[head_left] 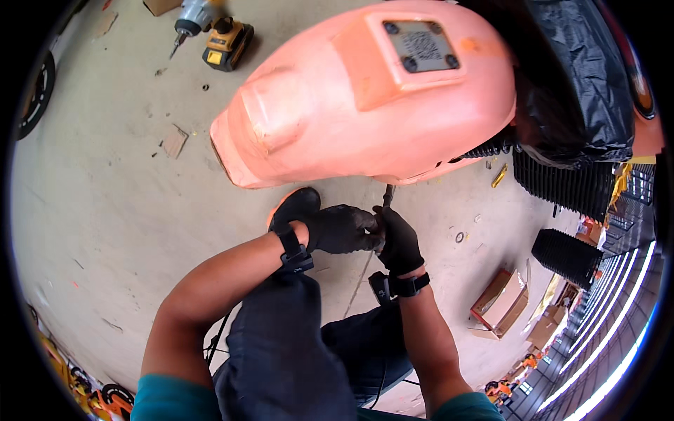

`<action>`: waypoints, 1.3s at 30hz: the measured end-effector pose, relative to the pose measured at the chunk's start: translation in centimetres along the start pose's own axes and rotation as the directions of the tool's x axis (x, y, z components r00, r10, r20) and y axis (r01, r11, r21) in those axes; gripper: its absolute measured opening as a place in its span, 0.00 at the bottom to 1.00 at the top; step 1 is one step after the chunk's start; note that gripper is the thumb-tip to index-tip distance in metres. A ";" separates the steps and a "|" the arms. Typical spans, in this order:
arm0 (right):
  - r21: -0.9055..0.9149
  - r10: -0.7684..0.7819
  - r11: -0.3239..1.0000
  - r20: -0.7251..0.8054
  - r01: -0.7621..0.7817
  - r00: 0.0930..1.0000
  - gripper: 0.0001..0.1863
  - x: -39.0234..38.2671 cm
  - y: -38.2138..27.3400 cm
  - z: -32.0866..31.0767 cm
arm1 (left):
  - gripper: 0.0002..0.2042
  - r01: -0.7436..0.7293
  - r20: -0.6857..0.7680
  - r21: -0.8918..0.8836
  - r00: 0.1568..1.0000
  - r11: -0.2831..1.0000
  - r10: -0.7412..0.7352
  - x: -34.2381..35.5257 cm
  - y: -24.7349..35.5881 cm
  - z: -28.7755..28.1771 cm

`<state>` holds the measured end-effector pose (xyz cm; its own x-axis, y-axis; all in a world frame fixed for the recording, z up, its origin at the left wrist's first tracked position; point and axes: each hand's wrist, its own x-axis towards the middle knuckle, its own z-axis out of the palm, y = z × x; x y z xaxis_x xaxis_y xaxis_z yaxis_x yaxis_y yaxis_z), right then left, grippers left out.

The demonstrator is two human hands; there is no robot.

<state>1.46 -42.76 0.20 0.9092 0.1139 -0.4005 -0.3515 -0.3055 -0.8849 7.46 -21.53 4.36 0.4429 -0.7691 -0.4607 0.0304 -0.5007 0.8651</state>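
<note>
Right hand (399, 243) clasps a dark rod (388, 196) beside a pink moulded shell (316, 116), likely for steadiness; left hand (341, 229) alongside, grip unclear.

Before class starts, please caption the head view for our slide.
Black-gloved left hand and right hand together at a dark rod beside a pink shell; power tool on floor.

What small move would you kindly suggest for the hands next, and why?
Perhaps steady the dark rod by the pink shell with the right hand: that hand appears to be at the rod's visible end, with the left hand close beside it.
</note>
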 end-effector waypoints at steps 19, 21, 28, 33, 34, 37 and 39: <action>0.572 0.754 0.237 0.402 -0.786 0.520 0.11 -13.2 -7.0 -2.3 | 0.17 0.813 -0.350 -0.117 0.504 0.571 -0.789 -49.9 -7.7 26.6; 0.520 0.785 0.212 0.415 -0.828 0.461 0.12 -15.6 -8.2 -0.2 | 0.18 0.835 -0.317 -0.092 0.492 0.542 -0.811 -59.7 -6.4 34.0; 0.244 0.876 0.297 0.314 -0.923 0.365 0.21 -17.7 -16.4 11.5 | 0.10 0.801 -0.130 -0.305 0.501 0.515 -0.856 -69.3 -5.0 28.4; 0.201 0.867 0.344 0.308 -0.917 0.392 0.22 -14.7 -23.2 21.9 | 0.11 0.728 -0.352 -0.373 0.463 0.575 -0.814 -67.7 -6.8 14.4; 0.210 0.863 0.313 0.344 -0.926 0.370 0.23 -13.6 -25.4 24.1 | 0.10 0.643 -0.419 -0.420 0.488 0.640 -0.766 -68.8 -7.4 13.2; 0.308 0.852 0.273 0.363 -0.911 0.378 0.23 -10.2 -31.9 28.4 | 0.05 0.264 -0.120 -0.939 0.351 0.222 -0.929 -65.5 -5.1 2.2; 0.362 0.786 0.267 0.454 -0.893 0.419 0.22 -8.0 -34.1 31.4 | 0.10 0.190 -0.099 -0.966 0.355 0.175 -0.930 -65.2 -3.6 -2.8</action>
<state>-0.81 -3.57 26.12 0.0033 0.2371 -0.9715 -0.9867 0.1584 0.0353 -19.06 31.54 31.89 0.2175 0.2314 -0.9483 0.9550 0.1502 0.2557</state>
